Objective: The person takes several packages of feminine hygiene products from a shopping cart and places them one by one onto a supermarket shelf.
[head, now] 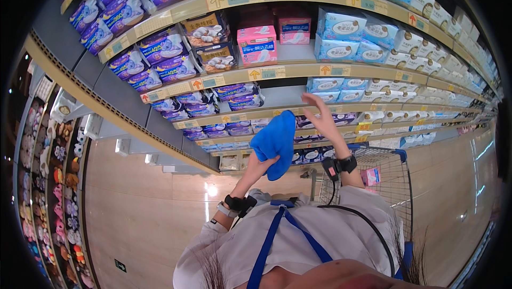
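My left hand grips a folded blue cloth in front of the store shelves. The cloth hangs past the hand on both sides. To its right my right hand is raised with fingers apart and nothing in it, near a shelf edge. Above the hands, pink sanitary pad packs stand on a shelf beside dark cotton-picture packs. Purple packs lie on the shelf below, and light blue packs are stacked to the right.
A wire shopping cart with blue corners stands at my right, a pink pack inside. The metal shelf end panel slants down on the left. Plush toys hang on a rack at far left. Price-tag rails line the shelf edges.
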